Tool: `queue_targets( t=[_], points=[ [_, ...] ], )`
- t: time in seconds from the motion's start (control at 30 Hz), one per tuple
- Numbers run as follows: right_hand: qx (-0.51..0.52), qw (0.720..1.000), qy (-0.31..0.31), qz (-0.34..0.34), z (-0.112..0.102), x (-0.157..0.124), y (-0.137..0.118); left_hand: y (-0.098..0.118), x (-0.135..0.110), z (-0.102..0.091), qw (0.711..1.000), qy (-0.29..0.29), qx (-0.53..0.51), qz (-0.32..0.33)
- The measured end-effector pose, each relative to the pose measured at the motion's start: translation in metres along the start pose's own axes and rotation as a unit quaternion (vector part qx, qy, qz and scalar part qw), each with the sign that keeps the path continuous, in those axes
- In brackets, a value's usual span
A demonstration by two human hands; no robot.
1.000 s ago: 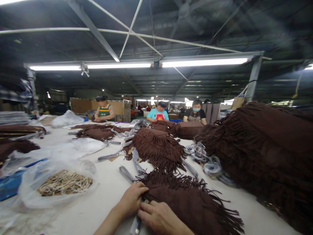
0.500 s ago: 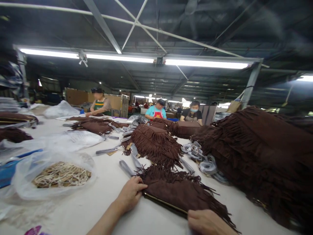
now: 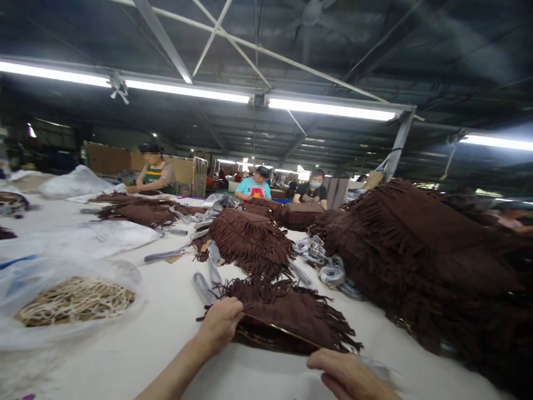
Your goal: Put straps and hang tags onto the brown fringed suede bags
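A brown suede fringed bag [image 3: 291,316] lies on the white table [image 3: 166,339] in front of me, its near edge with a gold zipper lifted open. My left hand [image 3: 220,325] is closed on the bag's left corner. My right hand [image 3: 345,375] sits at the bag's right end, fingers curled toward the zipper edge; what they pinch is hidden. Wrapped grey straps [image 3: 204,286] lie just beyond the bag.
A tall pile of fringed bags [image 3: 416,250] fills the right side; another heap [image 3: 247,239] sits in the middle. A plastic bag of corded tags [image 3: 73,300] lies at left. Coiled chains [image 3: 328,272] lie between the heaps. Three people work at the far end.
My hands have spread apart along the bag's zipper edge, the right one sliding to the right end. The near edge is now lifted open. The view has swung slightly right.
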State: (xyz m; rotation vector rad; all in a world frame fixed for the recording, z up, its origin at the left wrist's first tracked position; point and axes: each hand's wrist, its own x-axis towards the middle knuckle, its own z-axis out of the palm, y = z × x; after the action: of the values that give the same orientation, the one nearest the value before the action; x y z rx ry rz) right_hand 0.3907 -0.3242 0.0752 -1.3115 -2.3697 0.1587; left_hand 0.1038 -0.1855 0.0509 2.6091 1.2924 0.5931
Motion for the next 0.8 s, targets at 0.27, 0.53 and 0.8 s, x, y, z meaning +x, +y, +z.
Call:
queue_targets(
  t=[0.27,0.53,0.8],
  points=[
    [0.058,0.997,-0.045,0.006,0.065,0.069,-0.014,-0.015,-0.019,-0.008,0.972,0.154,-0.180,-0.004],
    [0.152,0.981,-0.077,0.092,0.061,0.090,-0.029,-0.034,-0.019,-0.005,0.966,0.161,-0.183,-0.086],
    [0.055,0.996,-0.017,0.062,0.082,0.117,-0.025,-0.044,-0.024,0.001,0.970,0.095,-0.185,-0.124]
  ],
)
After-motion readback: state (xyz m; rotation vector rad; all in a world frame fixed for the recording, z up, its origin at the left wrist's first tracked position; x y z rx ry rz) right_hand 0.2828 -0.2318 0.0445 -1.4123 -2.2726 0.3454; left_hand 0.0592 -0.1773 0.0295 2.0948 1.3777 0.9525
